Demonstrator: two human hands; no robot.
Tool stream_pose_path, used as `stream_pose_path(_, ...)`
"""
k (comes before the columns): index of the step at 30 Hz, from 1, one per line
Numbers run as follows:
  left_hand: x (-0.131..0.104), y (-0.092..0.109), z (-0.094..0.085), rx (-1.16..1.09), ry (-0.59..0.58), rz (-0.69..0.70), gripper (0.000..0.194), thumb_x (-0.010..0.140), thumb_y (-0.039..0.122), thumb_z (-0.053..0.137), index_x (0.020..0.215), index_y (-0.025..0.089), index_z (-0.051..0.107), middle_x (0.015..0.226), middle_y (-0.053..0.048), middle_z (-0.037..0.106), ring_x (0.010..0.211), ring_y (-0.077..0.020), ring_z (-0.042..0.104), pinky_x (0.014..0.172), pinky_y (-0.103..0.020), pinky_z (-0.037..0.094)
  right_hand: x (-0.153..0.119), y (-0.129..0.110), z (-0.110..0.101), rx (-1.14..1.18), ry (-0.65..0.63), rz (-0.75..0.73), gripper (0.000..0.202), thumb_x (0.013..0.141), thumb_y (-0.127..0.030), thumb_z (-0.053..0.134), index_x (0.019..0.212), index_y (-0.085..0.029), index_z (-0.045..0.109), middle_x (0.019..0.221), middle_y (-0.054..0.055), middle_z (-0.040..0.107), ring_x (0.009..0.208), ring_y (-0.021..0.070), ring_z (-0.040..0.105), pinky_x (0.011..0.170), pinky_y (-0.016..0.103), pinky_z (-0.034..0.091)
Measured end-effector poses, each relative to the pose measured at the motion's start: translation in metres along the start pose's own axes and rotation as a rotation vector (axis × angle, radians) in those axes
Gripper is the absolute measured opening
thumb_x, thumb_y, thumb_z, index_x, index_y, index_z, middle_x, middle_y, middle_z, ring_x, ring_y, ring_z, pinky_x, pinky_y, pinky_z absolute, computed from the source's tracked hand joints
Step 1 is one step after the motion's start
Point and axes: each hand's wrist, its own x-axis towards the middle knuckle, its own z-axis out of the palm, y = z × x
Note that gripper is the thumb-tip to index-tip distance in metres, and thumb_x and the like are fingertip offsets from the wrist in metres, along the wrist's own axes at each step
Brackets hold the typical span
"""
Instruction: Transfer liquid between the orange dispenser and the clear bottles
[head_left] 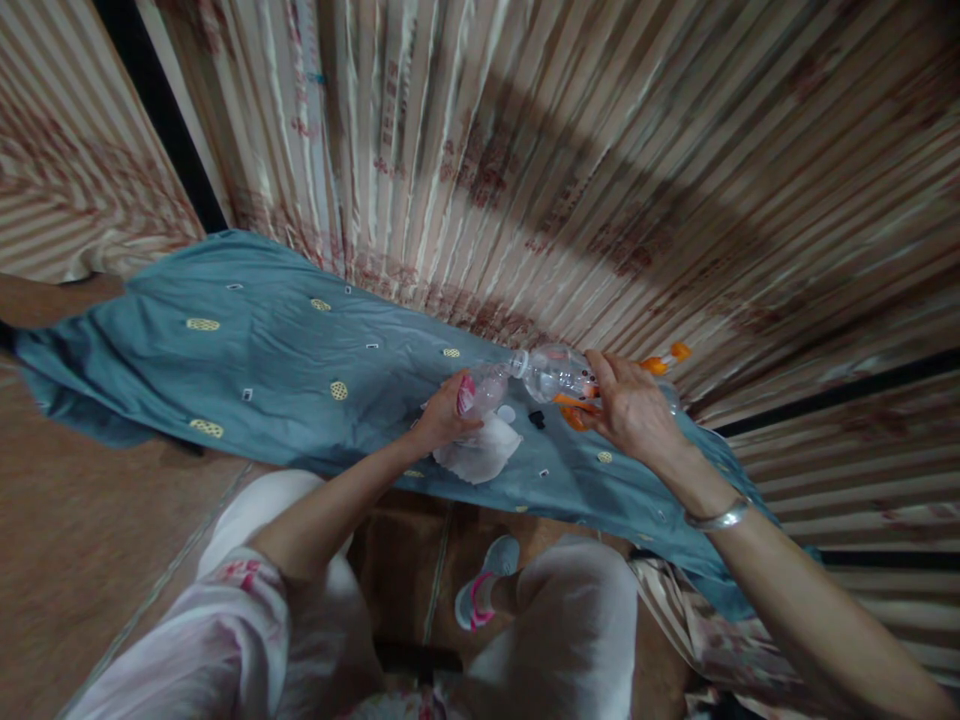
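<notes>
My left hand [444, 412] is closed round a clear plastic bottle [489, 388] with a pink label, near the middle of the cloth. Wrapped round a second clear bottle [553, 372] is my right hand [628, 402], with a silver bangle on its wrist. The necks of the two bottles meet, or nearly so, at a whitish ring. Orange pieces [576, 414] show beneath my right hand, and an orange-ended item [666, 360] sticks out beyond it. Below my left hand rests a crumpled white translucent piece [480, 450].
A teal cloth [285, 350] with yellow patterns covers the long narrow surface. A small black item [537, 419] and a white disc [506, 413] lie between my hands. Striped curtains [480, 150] hang close behind, with dark poles at both sides.
</notes>
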Motion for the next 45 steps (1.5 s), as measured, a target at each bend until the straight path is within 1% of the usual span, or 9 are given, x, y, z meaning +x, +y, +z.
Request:
stream_pose_path(9, 0.0011, -0.0045, 0.002, -0.004, -0.002, 0.003, 0.093, 0.06, 0.025, 0.089, 0.144, 0.017, 0.05, 0.147, -0.019, 0.062, 0.135, -0.037, 0.062, 0.116, -0.054, 0.049, 0.0003, 0.0009, 0.0009, -0.015, -0.014, -0.011, 0.072, 0.085, -0.032, 0.066, 0.148, -0.005, 0.041, 0.133, 0.027, 0.061, 0.12, 0.0409, 0.059, 0.103, 0.051, 0.049)
stream_pose_path(11, 0.0012, -0.0032, 0.0017, -0.006, -0.005, 0.002, 0.094, 0.059, 0.024, 0.089, 0.144, 0.014, 0.05, 0.147, -0.021, 0.062, 0.135, -0.0383, 0.061, 0.117, -0.055, 0.049, 0.0006, 0.0009, 0.0008, -0.015, -0.016, -0.011, 0.073, 0.085, -0.031, 0.067, 0.148, -0.005, 0.041, 0.134, 0.027, 0.06, 0.121, 0.0407, 0.059, 0.103, 0.051, 0.049)
stream_pose_path(17, 0.0007, 0.0012, 0.0004, 0.012, -0.007, -0.018, 0.094, 0.06, 0.021, 0.088, 0.144, 0.012, 0.048, 0.144, -0.018, 0.063, 0.133, -0.0386, 0.062, 0.117, -0.051, 0.049, 0.001, 0.0012, 0.0011, -0.008, -0.014, -0.013, 0.072, 0.085, -0.03, 0.065, 0.148, -0.007, 0.04, 0.134, 0.027, 0.06, 0.12, 0.041, 0.059, 0.101, 0.051, 0.05)
stream_pose_path(21, 0.0006, 0.0003, 0.0001, -0.004, -0.007, -0.002, 0.094, 0.059, 0.022, 0.088, 0.144, 0.013, 0.048, 0.145, -0.021, 0.062, 0.134, -0.0384, 0.062, 0.116, -0.057, 0.049, 0.0009, 0.0016, 0.0021, -0.007, -0.005, -0.014, 0.073, 0.085, -0.031, 0.065, 0.15, -0.01, 0.039, 0.134, 0.026, 0.06, 0.119, 0.0413, 0.059, 0.099, 0.052, 0.05)
stream_pose_path(24, 0.0005, -0.001, 0.0001, -0.009, -0.007, 0.002, 0.093, 0.06, 0.024, 0.088, 0.144, 0.012, 0.048, 0.146, -0.023, 0.062, 0.135, -0.0382, 0.061, 0.116, -0.058, 0.049, 0.001, 0.0008, 0.0021, -0.006, -0.008, -0.006, 0.072, 0.085, -0.03, 0.065, 0.148, -0.007, 0.04, 0.134, 0.027, 0.06, 0.119, 0.0412, 0.059, 0.1, 0.052, 0.049)
stream_pose_path(27, 0.0006, -0.0019, 0.0004, -0.012, 0.001, 0.01, 0.093, 0.061, 0.024, 0.088, 0.145, 0.014, 0.049, 0.146, -0.021, 0.062, 0.135, -0.0364, 0.062, 0.117, -0.054, 0.048, 0.0013, -0.0002, 0.0013, -0.01, -0.01, 0.0, 0.07, 0.085, -0.029, 0.066, 0.146, -0.005, 0.043, 0.135, 0.029, 0.059, 0.12, 0.0413, 0.058, 0.102, 0.052, 0.049)
stream_pose_path(32, 0.0015, -0.0024, 0.0011, 0.01, 0.001, -0.004, 0.095, 0.06, 0.024, 0.09, 0.145, 0.013, 0.049, 0.148, -0.021, 0.061, 0.137, -0.0364, 0.061, 0.118, -0.051, 0.047, 0.0019, -0.0013, -0.0007, -0.005, -0.014, 0.006, 0.069, 0.085, -0.03, 0.066, 0.146, -0.007, 0.043, 0.131, 0.026, 0.061, 0.117, 0.0404, 0.059, 0.099, 0.051, 0.05)
stream_pose_path(37, 0.0015, -0.0032, 0.0013, 0.008, 0.0, 0.011, 0.094, 0.06, 0.023, 0.089, 0.145, 0.015, 0.049, 0.148, -0.02, 0.062, 0.136, -0.0355, 0.062, 0.118, -0.05, 0.047, 0.0018, -0.0018, -0.0015, -0.019, -0.019, 0.006, 0.068, 0.085, -0.03, 0.066, 0.145, -0.006, 0.044, 0.131, 0.027, 0.061, 0.118, 0.0404, 0.059, 0.099, 0.05, 0.05)
stream_pose_path(45, 0.0015, -0.0069, 0.0026, -0.007, 0.001, 0.016, 0.094, 0.061, 0.027, 0.089, 0.145, 0.015, 0.049, 0.147, -0.021, 0.062, 0.136, -0.0369, 0.061, 0.118, -0.053, 0.047, 0.0013, -0.0014, 0.0001, -0.042, 0.007, 0.004, 0.069, 0.084, -0.028, 0.068, 0.145, -0.005, 0.045, 0.132, 0.027, 0.061, 0.117, 0.0401, 0.06, 0.099, 0.049, 0.05)
